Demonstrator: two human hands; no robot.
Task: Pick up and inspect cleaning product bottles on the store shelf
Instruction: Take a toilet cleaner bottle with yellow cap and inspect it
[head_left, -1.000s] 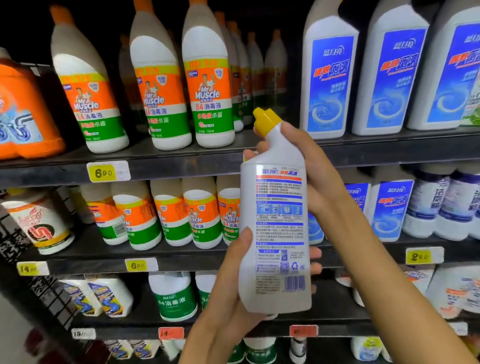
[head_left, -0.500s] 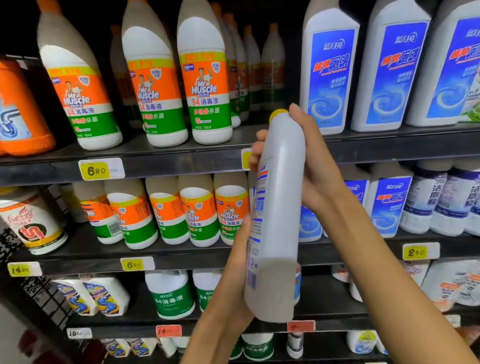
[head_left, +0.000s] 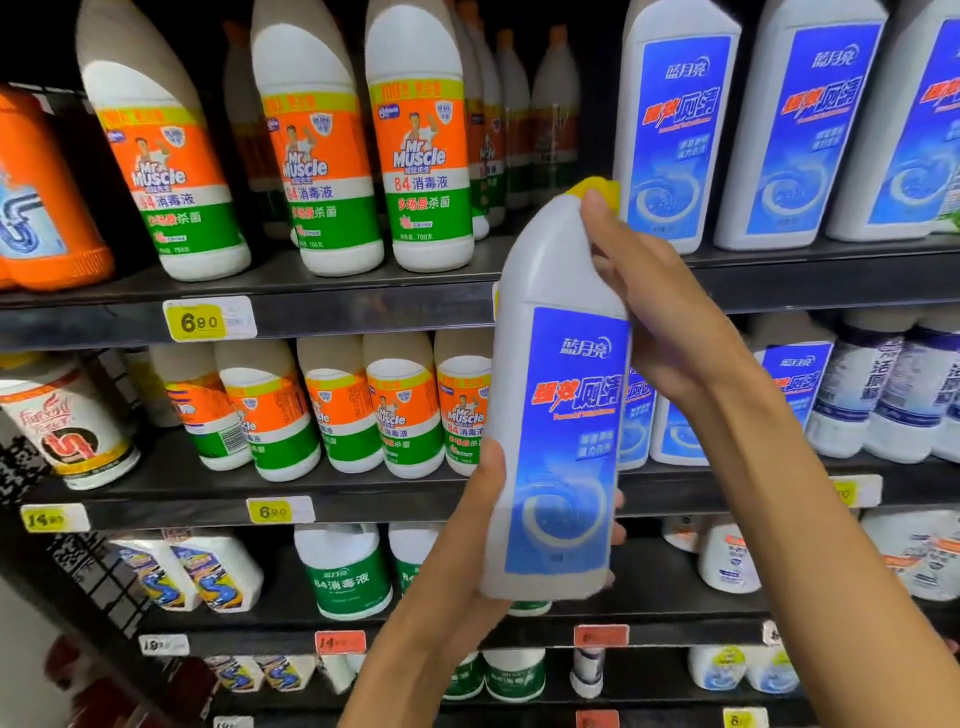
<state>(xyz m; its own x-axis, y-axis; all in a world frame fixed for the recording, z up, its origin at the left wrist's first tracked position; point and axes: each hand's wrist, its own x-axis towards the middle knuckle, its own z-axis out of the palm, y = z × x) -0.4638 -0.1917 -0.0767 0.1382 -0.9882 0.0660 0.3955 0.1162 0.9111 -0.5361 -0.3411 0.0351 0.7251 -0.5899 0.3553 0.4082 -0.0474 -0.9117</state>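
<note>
Bottle (head_left: 558, 415): upright, blue label facing camera.
Left hand (head_left: 475, 545): gripped its base.
Right hand (head_left: 660, 306): wrapped its neck.

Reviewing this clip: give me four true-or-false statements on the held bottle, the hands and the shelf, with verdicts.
1. The held toilet cleaner bottle shows its blue front label. True.
2. The left hand grips the bottle's neck. False: it holds the base; the right hand holds the neck.
3. The bottle's cap is orange. False: it is yellow.
4. Mr Muscle bottles stand on the top shelf. True.
</note>
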